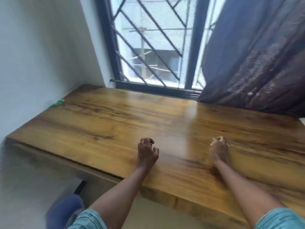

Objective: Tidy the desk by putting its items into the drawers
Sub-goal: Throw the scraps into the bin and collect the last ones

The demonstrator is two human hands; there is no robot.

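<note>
A: Head view, and straight down to the left hand (147, 151). Sat on the desk (107, 123) near the front edge, fingers curled under, clenched on nothing.

B: And across to the right hand (219, 150). Lay alongside, well apart from the left, fingers curled too. Showed pale flecks at the fingertips (219, 139). Nails, or some small bit pinched there? Couldn't tell through the blur.

A: Looked like a pause, then. Propped both on the wood, probably to steady up and scan for leftovers.

B: Found one, too! Spotted a green scrap (59, 102) at the far left corner, tucked right against the wall (33, 63). Likely left till last for exactly that reason: out of easy reach, off the main sweep.

A: Judged the tidying nearly done, with just that scrap in sight.

B: Couldn't see the drawers at all, though. Hidden below the front edge, presumably.

A: Noted the curtain (255, 63) draped onto the back right of the desk, beside the window (153, 47). Might have covered something; couldn't say.

B: Called for a long lean with the left hand next, toward that green scrap.
</note>
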